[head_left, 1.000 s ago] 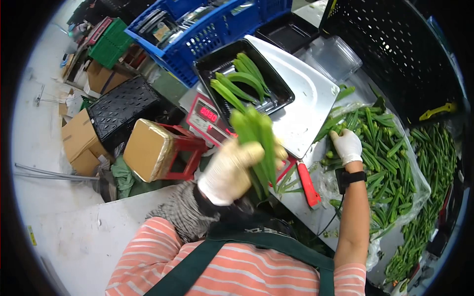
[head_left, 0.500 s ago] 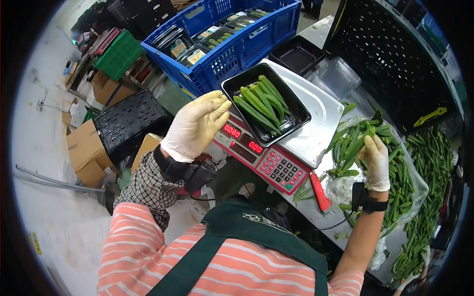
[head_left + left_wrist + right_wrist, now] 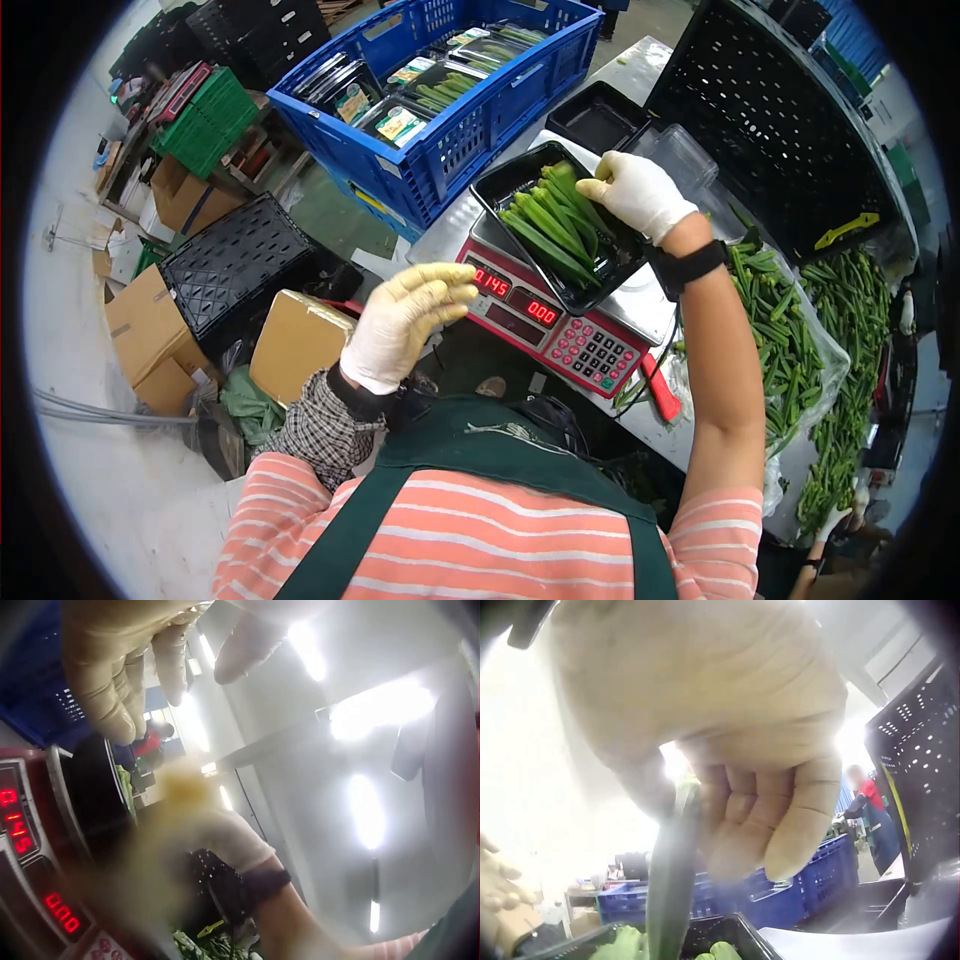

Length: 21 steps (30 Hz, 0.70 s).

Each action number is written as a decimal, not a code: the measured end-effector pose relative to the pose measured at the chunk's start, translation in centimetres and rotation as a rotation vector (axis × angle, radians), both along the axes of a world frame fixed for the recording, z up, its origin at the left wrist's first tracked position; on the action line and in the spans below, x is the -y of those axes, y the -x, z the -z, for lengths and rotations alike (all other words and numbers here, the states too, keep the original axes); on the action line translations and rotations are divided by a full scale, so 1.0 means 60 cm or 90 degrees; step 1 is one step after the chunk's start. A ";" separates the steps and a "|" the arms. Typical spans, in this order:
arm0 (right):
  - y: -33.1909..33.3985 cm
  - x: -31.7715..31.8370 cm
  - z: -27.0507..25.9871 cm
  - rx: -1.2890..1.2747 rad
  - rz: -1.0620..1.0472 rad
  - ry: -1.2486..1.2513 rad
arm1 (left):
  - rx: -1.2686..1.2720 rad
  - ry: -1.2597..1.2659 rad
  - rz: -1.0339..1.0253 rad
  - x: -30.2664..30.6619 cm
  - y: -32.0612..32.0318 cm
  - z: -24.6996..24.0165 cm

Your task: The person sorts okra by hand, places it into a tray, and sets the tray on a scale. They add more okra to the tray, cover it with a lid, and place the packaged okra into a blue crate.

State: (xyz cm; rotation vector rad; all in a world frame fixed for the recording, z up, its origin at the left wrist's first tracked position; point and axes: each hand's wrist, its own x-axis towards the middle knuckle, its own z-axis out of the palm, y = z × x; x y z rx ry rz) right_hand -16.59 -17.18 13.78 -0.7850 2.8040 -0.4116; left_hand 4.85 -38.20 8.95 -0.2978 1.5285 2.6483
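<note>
My gloved right hand (image 3: 640,195) is over the far right rim of a black tray (image 3: 512,178). In the right wrist view it pinches an okra pod (image 3: 673,870) between thumb and fingers, the pod hanging down over the tray. Several green okra pods (image 3: 550,228) lie side by side in the tray. The tray sits on a scale (image 3: 520,332) with a red panel, its lit display reading 0.145. My gloved left hand (image 3: 405,322) is held in the air left of the display, empty, with fingers loosely bent.
Loose okra (image 3: 770,335) is heaped on plastic sheeting at the right. A red-handled tool (image 3: 662,388) lies by the scale. A blue crate (image 3: 470,145) of packed trays stands behind, near an empty black tray (image 3: 600,118). A black perforated crate (image 3: 770,130) rises at the back right.
The right hand dipped to the okra heap, then moved left over the tray. The left hand let go of its okra bunch into the tray and drew back. The display went from 0.080 to 0.145.
</note>
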 end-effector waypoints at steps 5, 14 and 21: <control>-0.022 -0.082 0.001 0.011 0.048 0.212 | -0.001 0.084 0.124 -0.027 0.010 0.019; -0.129 -0.063 0.047 -0.178 -0.081 0.050 | 0.047 0.076 0.346 -0.105 0.032 0.041; -0.103 -0.070 0.081 -0.087 0.023 0.267 | 0.035 0.071 0.350 -0.128 0.015 0.047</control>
